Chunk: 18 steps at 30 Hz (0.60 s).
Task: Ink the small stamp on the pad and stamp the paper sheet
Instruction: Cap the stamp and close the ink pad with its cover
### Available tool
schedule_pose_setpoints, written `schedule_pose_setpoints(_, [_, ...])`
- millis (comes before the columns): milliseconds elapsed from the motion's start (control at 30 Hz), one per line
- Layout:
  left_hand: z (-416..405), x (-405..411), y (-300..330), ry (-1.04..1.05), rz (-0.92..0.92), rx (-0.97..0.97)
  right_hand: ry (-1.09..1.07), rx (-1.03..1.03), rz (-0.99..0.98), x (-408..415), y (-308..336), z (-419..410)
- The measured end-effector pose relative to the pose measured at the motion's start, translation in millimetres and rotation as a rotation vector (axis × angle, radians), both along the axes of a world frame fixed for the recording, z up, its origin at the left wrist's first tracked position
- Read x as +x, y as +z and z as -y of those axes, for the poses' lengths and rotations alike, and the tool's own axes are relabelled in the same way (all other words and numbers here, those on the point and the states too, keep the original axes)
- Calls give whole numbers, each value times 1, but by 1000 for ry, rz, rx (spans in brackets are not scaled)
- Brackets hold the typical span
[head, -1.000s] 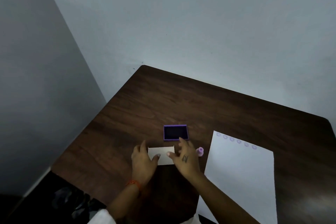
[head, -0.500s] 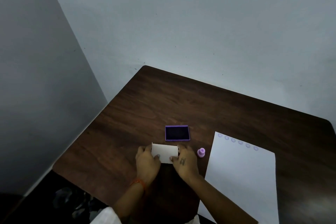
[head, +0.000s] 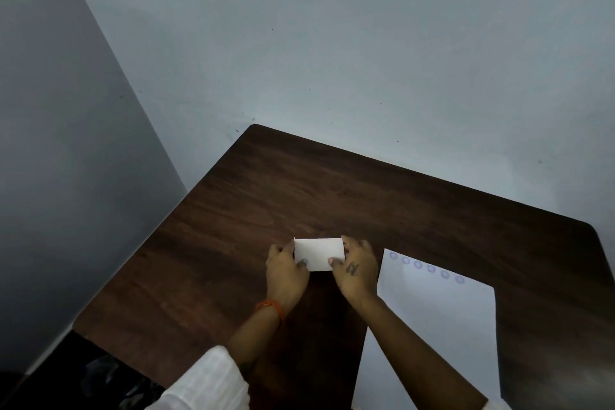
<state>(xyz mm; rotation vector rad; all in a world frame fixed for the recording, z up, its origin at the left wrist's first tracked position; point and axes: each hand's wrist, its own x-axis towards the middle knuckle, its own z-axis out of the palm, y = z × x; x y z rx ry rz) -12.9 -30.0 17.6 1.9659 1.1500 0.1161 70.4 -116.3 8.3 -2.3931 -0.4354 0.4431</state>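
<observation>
Both hands pinching one small white rectangular lid (head: 318, 254): left hand (head: 285, 275) on its left edge, right hand (head: 357, 271) on its right, thumbs on top. Held level, probably to seat it squarely over the ink pad, hidden beneath. Just right of the grip, large white paper sheet (head: 432, 326) carrying six purple round stamp marks (head: 426, 267). Small stamp hidden, likely behind the right hand.

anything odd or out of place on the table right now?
Nothing spilled or damaged. The odd part: both hands, left and right, hold a small white rectangular lid or card flat above the dark wooden table, and neither ink pad nor stamp is in view. The white paper sheet has six round purple prints along its top edge.
</observation>
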Motion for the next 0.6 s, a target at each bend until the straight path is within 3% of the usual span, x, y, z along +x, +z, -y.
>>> schedule_pose_setpoints(600, [-6,-1,-24,28,-50,-41,56,-79,-118,1,-19,-8])
